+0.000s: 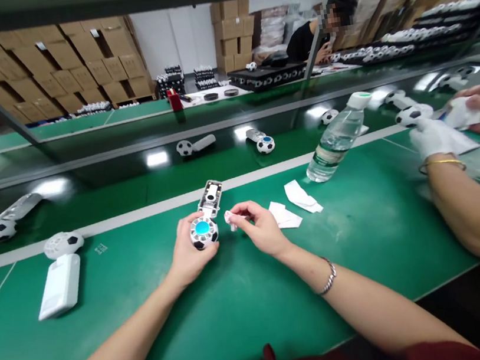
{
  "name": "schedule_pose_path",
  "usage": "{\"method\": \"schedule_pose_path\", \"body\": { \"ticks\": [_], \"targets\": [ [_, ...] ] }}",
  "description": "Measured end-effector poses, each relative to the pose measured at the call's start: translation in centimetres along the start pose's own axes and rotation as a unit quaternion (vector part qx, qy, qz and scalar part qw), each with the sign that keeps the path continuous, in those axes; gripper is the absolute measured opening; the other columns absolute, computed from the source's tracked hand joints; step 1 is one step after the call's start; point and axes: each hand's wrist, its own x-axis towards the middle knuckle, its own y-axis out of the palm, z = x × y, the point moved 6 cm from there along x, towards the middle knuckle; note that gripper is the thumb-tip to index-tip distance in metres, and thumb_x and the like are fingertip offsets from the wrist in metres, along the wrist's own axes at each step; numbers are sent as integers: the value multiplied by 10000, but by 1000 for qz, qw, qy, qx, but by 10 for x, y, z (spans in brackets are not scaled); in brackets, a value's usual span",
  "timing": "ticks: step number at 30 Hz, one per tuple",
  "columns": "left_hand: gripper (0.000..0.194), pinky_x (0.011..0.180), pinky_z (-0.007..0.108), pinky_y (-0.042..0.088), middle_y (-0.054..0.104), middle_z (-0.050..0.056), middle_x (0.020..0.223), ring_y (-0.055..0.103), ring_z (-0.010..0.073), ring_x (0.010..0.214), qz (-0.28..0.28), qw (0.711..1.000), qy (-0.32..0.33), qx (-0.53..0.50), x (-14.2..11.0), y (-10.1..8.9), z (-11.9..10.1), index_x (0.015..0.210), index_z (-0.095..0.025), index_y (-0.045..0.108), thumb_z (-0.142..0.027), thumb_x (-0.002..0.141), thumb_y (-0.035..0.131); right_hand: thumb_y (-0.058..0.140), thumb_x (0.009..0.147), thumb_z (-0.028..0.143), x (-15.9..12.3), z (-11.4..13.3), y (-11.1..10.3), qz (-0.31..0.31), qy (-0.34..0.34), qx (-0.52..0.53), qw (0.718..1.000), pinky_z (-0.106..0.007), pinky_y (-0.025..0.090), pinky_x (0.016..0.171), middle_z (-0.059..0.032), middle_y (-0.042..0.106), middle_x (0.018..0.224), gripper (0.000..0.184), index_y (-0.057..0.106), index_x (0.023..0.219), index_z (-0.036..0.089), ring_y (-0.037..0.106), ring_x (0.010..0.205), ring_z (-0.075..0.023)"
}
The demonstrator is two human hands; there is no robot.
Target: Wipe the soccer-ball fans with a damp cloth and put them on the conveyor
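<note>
My left hand (187, 251) is closed round a football-patterned gadget (205, 223) with a blue round centre and a grey handle that points away from me. Right beside it, my right hand (261, 227) pinches a small crumpled white wipe (230, 218) close to the ball end. Both hands hover just above the green table (239, 299). Two folded white wipes (290, 205) lie on the table just right of my right hand.
Another football gadget with a white handle (58, 271) lies at the left. A clear water bottle (337, 139) leans at centre right. A co-worker's arms (466, 172) work at the right with a white cloth. More gadgets ride the dark conveyor (199, 145).
</note>
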Motion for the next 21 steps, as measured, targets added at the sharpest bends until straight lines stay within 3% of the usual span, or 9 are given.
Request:
{"method": "schedule_pose_path", "body": {
  "ticks": [3, 7, 12, 15, 21],
  "targets": [
    [515, 895, 318, 361, 460, 61, 1059, 448, 202, 1010, 48, 992, 83, 78, -11, 22, -7, 1065, -191, 472, -147, 568, 599, 564, 782, 303, -8, 14, 11, 23, -74, -67, 995, -220, 463, 675, -35, 573, 809, 162, 600, 827, 152, 541, 741, -99],
    [463, 907, 298, 357, 463, 58, 1063, 425, 187, 1033, 71, 984, 122, 105, -13, 33, -5, 1056, -188, 463, -128, 605, 548, 522, 813, 244, -13, 22, 29, 106, -178, -168, 964, -262, 433, 781, -34, 583, 823, 121, 605, 818, 157, 524, 813, -116],
    [480, 901, 294, 362, 461, 49, 1060, 431, 184, 1023, 69, 984, 116, 114, -12, 32, -3, 1067, -193, 451, -136, 603, 558, 510, 823, 253, -7, 14, 23, 73, -131, -162, 975, -230, 432, 748, -34, 569, 824, 125, 581, 825, 149, 524, 810, -104],
    [466, 902, 300, 362, 455, 58, 1072, 430, 190, 1033, 71, 985, 112, 108, -12, 32, -4, 1060, -187, 454, -143, 607, 550, 513, 819, 234, -10, 16, 26, 102, -158, -189, 964, -252, 416, 756, -30, 578, 837, 104, 584, 819, 158, 528, 817, -113],
    [491, 916, 304, 354, 445, 59, 1073, 430, 192, 1036, 72, 987, 107, 96, -12, 33, -4, 1074, -193, 450, -139, 598, 556, 521, 818, 249, -11, 14, 21, 86, -138, -189, 968, -245, 409, 743, -30, 575, 839, 112, 585, 822, 158, 529, 820, -111]
  ]
}}
